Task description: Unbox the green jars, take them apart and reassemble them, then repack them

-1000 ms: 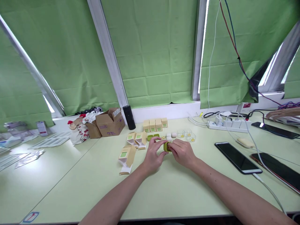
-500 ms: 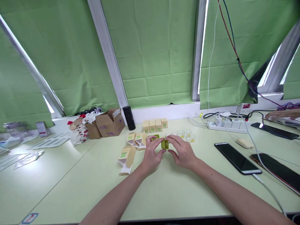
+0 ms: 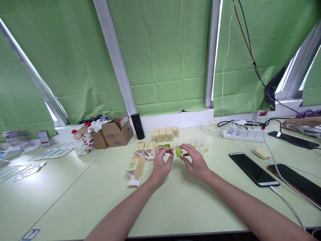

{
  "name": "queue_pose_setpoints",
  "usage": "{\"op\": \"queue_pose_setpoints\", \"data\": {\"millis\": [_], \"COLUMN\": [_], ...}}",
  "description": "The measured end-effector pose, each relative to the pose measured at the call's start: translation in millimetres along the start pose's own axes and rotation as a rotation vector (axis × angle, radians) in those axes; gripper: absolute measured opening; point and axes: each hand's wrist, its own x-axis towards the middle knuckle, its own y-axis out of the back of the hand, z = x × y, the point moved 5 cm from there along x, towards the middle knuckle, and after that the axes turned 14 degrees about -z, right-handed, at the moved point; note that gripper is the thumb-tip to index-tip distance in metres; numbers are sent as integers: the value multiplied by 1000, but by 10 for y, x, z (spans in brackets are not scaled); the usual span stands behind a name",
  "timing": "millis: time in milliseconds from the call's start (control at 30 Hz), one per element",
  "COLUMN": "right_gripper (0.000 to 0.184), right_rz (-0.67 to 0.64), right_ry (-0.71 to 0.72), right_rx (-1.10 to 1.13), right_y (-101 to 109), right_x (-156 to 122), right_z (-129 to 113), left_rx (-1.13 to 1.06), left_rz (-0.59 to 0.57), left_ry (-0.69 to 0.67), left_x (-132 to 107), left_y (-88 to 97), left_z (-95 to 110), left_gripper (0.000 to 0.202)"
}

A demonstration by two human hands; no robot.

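My right hand point(image 3: 197, 163) pinches a small olive-green, ring-like piece with rounded corners point(image 3: 179, 152) between thumb and fingers, just above the table. Close by on its left, my left hand point(image 3: 161, 164) is curled, thumb and index finger a little apart, and not touching the piece. Beyond my left fingers more green pieces point(image 3: 167, 145) lie on the table, partly hidden. Opened small cardboard boxes point(image 3: 135, 167) with green labels lie left of my left hand. Behind my right hand sit clear round plastic pieces with yellow bits point(image 3: 203, 147).
Small upright boxes point(image 3: 163, 135) stand in a row at the back, near a black cylinder point(image 3: 137, 126) and a larger carton point(image 3: 117, 131). Phones point(image 3: 253, 169), cables and a power strip point(image 3: 244, 135) occupy the right. Another person's hand point(image 3: 301, 123) shows at the far right.
My left hand has let go of the green piece and drawn slightly left. The right hand keeps it, now turned so that its side faces me.
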Motion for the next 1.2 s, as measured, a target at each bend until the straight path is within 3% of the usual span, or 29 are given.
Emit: {"op": "queue_pose_setpoints", "data": {"millis": [200,867,1200], "right_gripper": [50,47,46], "right_rz": [-1,-30,-46], "right_ry": [12,33,31], "right_rx": [23,-23,-21], "right_y": [-34,-53,-62], "right_x": [-16,-18,-9], "right_z": [19,-15,-20], "left_rx": [-92,-176,-253], "left_rz": [-28,-71,-84], "left_ry": [105,138,146], "left_x": [38,66,61], "left_y": [-87,-108,-147], "left_z": [-112,-99,-191], "left_gripper": [11,14,17]}}
